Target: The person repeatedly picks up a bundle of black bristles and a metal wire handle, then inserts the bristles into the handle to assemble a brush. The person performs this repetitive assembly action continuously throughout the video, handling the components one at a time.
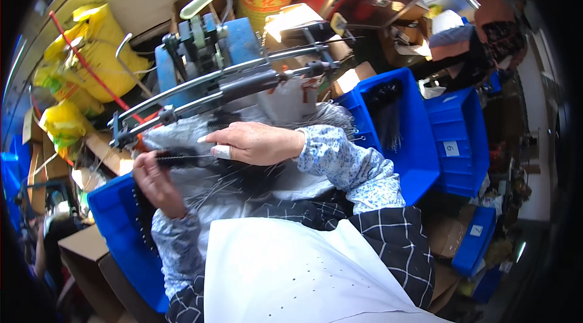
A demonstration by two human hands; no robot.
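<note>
A thin twisted-wire brush with black bristles [172,158] runs sideways between my hands, its bristles partly blurred. My left hand [159,184] is closed around its bristled end, over the left blue bin. At the wire's other end, the fingers of my right hand [258,143] are pinched together, with white wrapping on two fingertips. Below the hands, loose wire stems [221,184] and dark bristles lie across a pale plastic sheet [225,209] over my lap. More looped wire stems [340,117] lie bundled beyond my right sleeve.
Ahead stands a blue machine [242,42] with metal rails [200,90] across its front. A blue bin [115,207] at left holds black brushes; another blue bin [413,140] stands at right. Yellow sacks [100,49] are piled at far left. A cardboard box [85,244] sits at lower left.
</note>
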